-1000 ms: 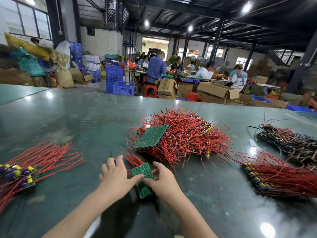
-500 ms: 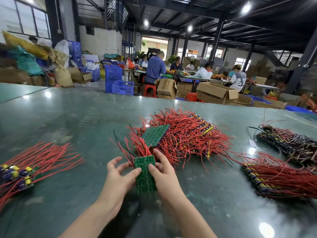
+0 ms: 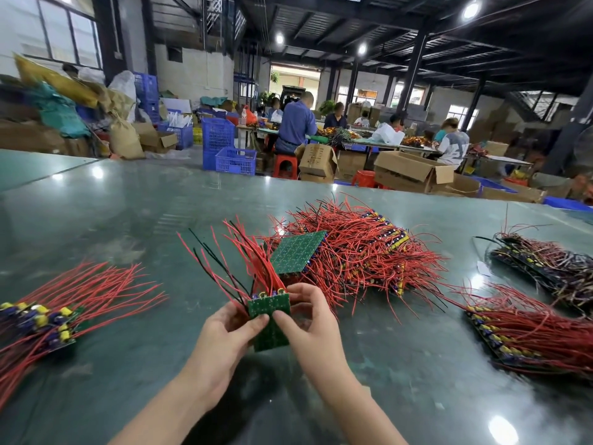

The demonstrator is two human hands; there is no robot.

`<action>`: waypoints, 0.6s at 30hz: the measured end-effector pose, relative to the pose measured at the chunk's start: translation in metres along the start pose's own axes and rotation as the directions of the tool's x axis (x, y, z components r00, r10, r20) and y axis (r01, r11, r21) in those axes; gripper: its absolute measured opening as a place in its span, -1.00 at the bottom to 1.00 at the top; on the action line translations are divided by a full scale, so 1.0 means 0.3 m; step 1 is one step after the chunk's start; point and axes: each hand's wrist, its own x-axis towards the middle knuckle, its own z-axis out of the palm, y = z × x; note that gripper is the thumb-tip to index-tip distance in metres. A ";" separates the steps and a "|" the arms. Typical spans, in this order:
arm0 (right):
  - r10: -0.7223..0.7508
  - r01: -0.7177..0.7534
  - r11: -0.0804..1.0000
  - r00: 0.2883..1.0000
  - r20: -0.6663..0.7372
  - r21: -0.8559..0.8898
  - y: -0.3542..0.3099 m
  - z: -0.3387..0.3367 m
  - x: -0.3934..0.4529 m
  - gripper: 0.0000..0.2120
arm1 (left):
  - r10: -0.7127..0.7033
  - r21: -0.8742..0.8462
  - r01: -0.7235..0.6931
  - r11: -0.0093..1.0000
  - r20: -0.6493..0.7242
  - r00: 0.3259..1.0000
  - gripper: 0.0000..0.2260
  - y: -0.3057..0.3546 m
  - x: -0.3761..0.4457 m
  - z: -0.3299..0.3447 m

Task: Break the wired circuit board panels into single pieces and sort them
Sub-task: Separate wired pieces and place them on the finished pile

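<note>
Green fibreglass, dotted with solder points, makes the small rectangular circuit board panel point(image 3: 270, 322) that both hands hold just above the dark green glossy table point(image 3: 128, 213), at the near centre. Its long axis runs from near to far, and its bare back side faces the camera. From its far edge thin red and black wires point(image 3: 231, 261) stand up and fan out to the far left. The left hand point(image 3: 224, 335) pinches the left edge of the panel between thumb and curled fingers. The right hand point(image 3: 309, 319) pinches the right edge in the same way, and the two thumbs nearly meet on the panel. No writing on it can be read.

Just beyond lies a big tangled heap of red-wired boards point(image 3: 356, 248), with a flat green square board point(image 3: 296, 253) tilted on it. Smaller wired bundles lie at the left point(image 3: 54, 303) and right point(image 3: 526, 329).
</note>
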 end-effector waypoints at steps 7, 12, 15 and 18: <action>-0.020 0.020 1.000 1.000 0.015 -0.009 0.006 -0.015 0.007 -0.74 | 0.125 0.182 -0.136 0.974 0.076 0.989 -0.76 0.013 0.008 -0.026; -0.084 0.087 0.993 0.995 0.051 -0.077 0.000 -0.016 0.000 -0.74 | 0.054 0.048 -0.057 0.997 0.053 0.997 -0.77 0.018 0.015 -0.024; -0.116 0.119 0.992 0.991 0.069 -0.037 -0.009 -0.006 -0.017 -0.74 | -0.065 -0.192 0.089 0.977 0.128 0.990 -0.74 0.040 0.016 -0.027; -0.127 0.118 0.990 0.982 0.138 0.072 -0.025 0.004 -0.022 -0.86 | -0.154 -0.220 0.201 0.954 0.216 0.964 -0.78 0.064 0.015 -0.049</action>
